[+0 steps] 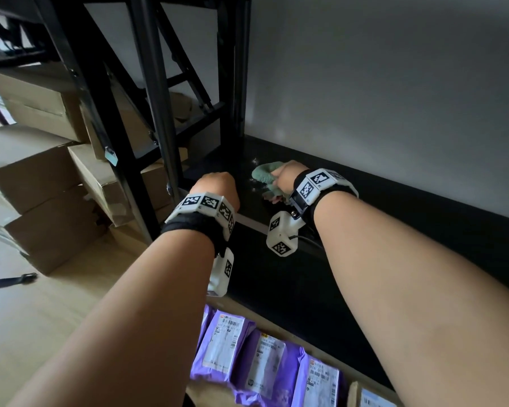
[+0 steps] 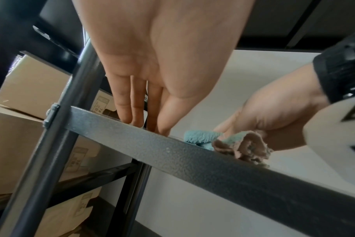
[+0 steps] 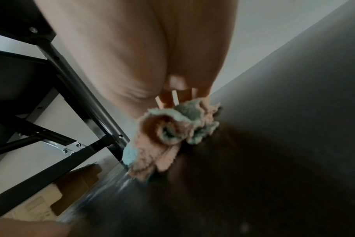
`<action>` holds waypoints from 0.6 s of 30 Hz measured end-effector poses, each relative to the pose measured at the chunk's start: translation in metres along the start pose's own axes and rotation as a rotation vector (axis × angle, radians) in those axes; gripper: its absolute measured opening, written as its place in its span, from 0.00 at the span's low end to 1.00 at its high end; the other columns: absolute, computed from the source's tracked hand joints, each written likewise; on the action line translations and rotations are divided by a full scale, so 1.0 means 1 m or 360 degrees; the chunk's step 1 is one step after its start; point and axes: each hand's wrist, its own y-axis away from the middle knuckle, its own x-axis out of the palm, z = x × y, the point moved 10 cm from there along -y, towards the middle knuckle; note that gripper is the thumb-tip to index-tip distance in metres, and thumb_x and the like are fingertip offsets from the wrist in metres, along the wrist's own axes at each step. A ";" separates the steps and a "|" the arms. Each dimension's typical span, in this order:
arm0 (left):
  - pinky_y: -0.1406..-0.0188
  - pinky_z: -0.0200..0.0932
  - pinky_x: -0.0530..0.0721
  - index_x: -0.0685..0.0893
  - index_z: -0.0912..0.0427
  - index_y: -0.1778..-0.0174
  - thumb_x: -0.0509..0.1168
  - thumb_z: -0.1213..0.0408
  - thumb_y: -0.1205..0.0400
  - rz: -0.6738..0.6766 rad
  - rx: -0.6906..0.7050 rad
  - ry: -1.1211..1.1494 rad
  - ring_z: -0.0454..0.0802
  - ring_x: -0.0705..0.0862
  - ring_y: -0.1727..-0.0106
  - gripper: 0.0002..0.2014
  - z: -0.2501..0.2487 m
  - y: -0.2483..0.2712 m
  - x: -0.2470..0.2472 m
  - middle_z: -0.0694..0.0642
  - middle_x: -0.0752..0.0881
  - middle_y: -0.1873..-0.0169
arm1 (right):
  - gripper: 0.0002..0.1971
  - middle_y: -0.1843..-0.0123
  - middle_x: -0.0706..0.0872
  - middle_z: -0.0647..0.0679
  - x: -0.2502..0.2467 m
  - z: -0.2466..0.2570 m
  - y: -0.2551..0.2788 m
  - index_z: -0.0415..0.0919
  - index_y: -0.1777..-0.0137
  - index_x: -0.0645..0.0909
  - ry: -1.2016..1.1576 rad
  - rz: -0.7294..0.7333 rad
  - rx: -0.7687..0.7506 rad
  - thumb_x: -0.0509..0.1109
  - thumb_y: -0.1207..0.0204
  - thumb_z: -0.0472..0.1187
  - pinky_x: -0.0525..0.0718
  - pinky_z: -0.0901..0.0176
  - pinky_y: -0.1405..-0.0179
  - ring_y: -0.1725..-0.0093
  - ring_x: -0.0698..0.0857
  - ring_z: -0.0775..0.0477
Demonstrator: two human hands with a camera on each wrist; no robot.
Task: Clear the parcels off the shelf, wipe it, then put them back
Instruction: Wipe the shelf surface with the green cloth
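The black shelf (image 1: 291,274) is bare of parcels and shows wet streaks near its left end. My right hand (image 1: 287,176) grips a crumpled green-and-pink cloth (image 1: 263,174) and presses it on the shelf by the back left corner; in the right wrist view the cloth (image 3: 168,133) is bunched under my fingers. My left hand (image 1: 218,186) rests with straight fingers (image 2: 132,112) on the shelf's front rail (image 2: 192,160), holding nothing. Several purple parcels (image 1: 247,353) with white labels lie on the floor below the shelf.
A black upright post (image 1: 156,113) and cross braces of the neighbouring rack stand just left of my left hand. Cardboard boxes (image 1: 41,177) are stacked on the floor to the left. A grey wall (image 1: 394,83) backs the shelf.
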 end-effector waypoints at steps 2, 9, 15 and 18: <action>0.54 0.46 0.82 0.86 0.61 0.38 0.66 0.70 0.22 0.0005 -0.0007 -0.0001 0.59 0.85 0.44 0.16 -0.001 0.002 0.000 0.60 0.86 0.44 | 0.19 0.30 0.81 0.40 -0.002 0.000 -0.004 0.35 0.28 0.78 0.0111 -0.0019 0.0054 0.64 0.18 0.36 0.83 0.74 0.58 0.43 0.81 0.51; 0.55 0.43 0.79 0.84 0.62 0.39 0.65 0.68 0.21 0.0095 -0.0036 -0.0038 0.58 0.84 0.41 0.15 -0.004 -0.004 0.000 0.60 0.85 0.40 | 0.18 0.68 0.86 0.40 -0.035 -0.025 0.001 0.34 0.61 0.76 0.0141 -0.0180 0.0328 0.64 0.21 0.51 0.77 0.61 0.70 0.71 0.82 0.43; 0.51 0.46 0.84 0.83 0.60 0.36 0.67 0.66 0.23 0.0114 -0.0063 0.0004 0.59 0.84 0.42 0.18 -0.009 -0.020 -0.004 0.60 0.84 0.40 | 0.11 0.54 0.78 0.41 -0.042 -0.024 -0.006 0.34 0.54 0.70 0.0538 -0.0062 0.0237 0.61 0.16 0.43 0.72 0.54 0.52 0.58 0.76 0.45; 0.58 0.35 0.79 0.82 0.58 0.35 0.65 0.66 0.20 0.0087 -0.0013 0.0053 0.54 0.85 0.48 0.17 -0.011 -0.030 0.001 0.57 0.85 0.40 | 0.19 0.77 0.75 0.46 -0.038 -0.024 -0.012 0.37 0.71 0.65 0.0087 -0.0033 0.0300 0.57 0.16 0.35 0.74 0.69 0.68 0.85 0.74 0.55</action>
